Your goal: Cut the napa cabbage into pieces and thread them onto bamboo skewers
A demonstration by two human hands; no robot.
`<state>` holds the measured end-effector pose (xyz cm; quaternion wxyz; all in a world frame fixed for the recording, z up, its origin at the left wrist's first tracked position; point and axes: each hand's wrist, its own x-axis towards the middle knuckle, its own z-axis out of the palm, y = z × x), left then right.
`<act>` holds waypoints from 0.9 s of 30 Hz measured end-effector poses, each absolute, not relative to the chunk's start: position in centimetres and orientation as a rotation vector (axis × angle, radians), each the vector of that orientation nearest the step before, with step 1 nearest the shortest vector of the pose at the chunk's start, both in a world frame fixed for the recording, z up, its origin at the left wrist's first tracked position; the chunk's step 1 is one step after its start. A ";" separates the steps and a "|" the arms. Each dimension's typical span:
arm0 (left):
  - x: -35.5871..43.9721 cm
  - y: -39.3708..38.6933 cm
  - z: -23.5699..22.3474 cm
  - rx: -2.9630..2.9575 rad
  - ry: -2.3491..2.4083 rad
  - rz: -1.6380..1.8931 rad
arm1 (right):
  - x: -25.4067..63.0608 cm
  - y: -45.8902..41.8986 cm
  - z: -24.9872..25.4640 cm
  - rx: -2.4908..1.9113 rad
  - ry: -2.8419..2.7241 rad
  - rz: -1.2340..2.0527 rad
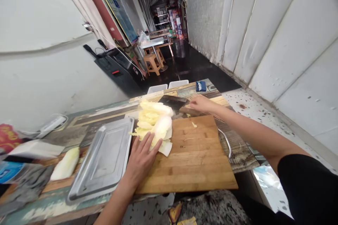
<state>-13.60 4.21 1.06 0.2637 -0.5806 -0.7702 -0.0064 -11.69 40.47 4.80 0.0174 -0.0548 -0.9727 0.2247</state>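
Observation:
My left hand (142,154) lies with fingers spread on a pile of pale yellow napa cabbage leaves (161,126), touching their near side. The leaves rest on the left part of a wooden cutting board (195,161). Beyond the board, my right hand (202,104) is closed at the handle end of a cleaver (173,101), whose dark blade lies low over the table and points left. The fingers hide most of the handle. A brown wooden piece (189,111) shows just below this hand. Small cabbage scraps (194,125) dot the board.
A metal tray (105,158) stands left of the board, with a piece of cabbage (66,163) beyond it. A grey cloth (31,186) lies far left. At the table's far edge are a blue box (201,86) and white containers (157,88).

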 end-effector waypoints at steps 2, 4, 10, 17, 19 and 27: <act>-12.7 4.7 1.8 -1.549 -2.151 -0.046 | -10.5 40.7 4.4 -0.185 -3.077 0.589; -12.2 5.6 2.2 -1.484 -2.185 -0.080 | -10.6 39.8 3.8 -0.181 -3.109 0.502; -14.6 8.0 1.4 -1.277 -2.269 0.046 | -13.7 36.6 2.7 -0.186 -3.192 0.344; -17.3 8.1 1.1 -1.289 -2.318 -0.087 | -14.3 37.5 2.7 -0.282 -3.129 0.283; -17.1 8.1 1.3 -1.328 -2.326 -0.143 | -14.0 37.8 3.0 -0.303 -3.114 0.276; -15.3 9.1 2.4 -1.173 -2.417 -0.224 | -12.2 37.7 4.9 -0.411 -3.008 0.233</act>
